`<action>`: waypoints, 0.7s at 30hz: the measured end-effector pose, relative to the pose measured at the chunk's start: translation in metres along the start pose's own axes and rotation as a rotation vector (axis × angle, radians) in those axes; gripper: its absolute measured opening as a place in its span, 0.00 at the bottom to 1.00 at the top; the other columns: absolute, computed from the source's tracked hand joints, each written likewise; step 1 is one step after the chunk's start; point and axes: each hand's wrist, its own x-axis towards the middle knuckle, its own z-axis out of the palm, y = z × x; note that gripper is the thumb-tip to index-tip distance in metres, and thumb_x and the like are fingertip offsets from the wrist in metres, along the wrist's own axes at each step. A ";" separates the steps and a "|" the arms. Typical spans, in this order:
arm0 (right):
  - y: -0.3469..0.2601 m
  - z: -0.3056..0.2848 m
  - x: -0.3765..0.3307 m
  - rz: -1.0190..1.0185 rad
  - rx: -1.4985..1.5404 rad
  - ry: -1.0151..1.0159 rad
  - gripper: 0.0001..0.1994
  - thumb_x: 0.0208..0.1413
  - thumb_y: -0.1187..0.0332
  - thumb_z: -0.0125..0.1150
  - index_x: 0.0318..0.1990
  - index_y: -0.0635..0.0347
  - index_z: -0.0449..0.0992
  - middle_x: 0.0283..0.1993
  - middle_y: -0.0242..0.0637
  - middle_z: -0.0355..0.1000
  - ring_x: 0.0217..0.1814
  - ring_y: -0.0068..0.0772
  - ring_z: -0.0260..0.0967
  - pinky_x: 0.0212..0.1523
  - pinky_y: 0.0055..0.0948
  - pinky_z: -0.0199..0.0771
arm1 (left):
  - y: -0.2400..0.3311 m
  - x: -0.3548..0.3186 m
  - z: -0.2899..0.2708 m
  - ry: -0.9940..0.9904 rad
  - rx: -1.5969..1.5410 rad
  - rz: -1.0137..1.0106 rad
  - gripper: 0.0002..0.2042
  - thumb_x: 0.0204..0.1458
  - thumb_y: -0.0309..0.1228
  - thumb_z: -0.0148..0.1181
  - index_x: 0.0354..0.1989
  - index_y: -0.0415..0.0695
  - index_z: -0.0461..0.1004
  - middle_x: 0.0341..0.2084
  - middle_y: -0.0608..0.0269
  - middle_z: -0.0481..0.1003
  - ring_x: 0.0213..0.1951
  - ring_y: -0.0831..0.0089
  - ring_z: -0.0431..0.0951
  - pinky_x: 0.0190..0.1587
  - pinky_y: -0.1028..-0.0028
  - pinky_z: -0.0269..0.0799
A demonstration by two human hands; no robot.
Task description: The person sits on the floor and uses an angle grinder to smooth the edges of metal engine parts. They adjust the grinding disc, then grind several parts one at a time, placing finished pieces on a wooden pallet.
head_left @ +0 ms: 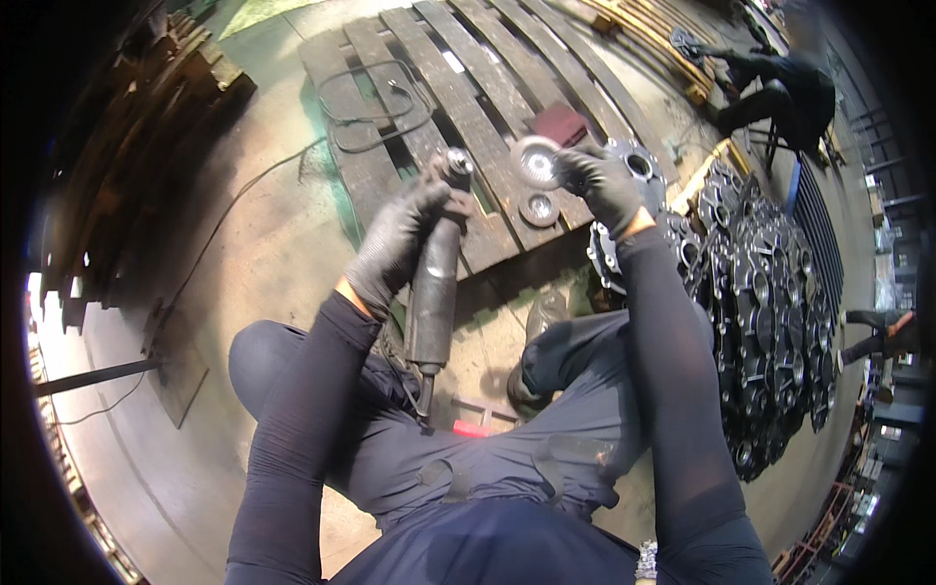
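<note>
Grinder [434,292] upright, disc [536,162] apart.

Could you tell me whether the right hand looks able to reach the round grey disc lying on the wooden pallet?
Probably yes: the round grey disc lies uncovered just below the right hand, though its grip already holds another disc.

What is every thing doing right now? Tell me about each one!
left hand: gloved, gripping the grinder near its head
right hand: gloved, pinching the round disc
grinder: held upright over the lap, no disc mounted
round disc: lifted, off the grinder
second disc: lying flat on the pallet
wooden pallet: flat on the floor
cable: looped loosely on the pallet
dark metal castings: stacked in rows at the right
</note>
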 end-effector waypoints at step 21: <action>0.309 -0.020 -0.017 0.564 -0.857 -0.291 0.14 0.44 0.66 0.81 0.37 0.63 0.88 0.35 0.44 0.85 0.36 0.38 0.83 0.42 0.38 0.83 | 0.019 0.009 -0.011 0.117 0.005 0.190 0.21 0.70 0.42 0.65 0.61 0.38 0.78 0.43 0.55 0.86 0.37 0.66 0.88 0.41 0.67 0.89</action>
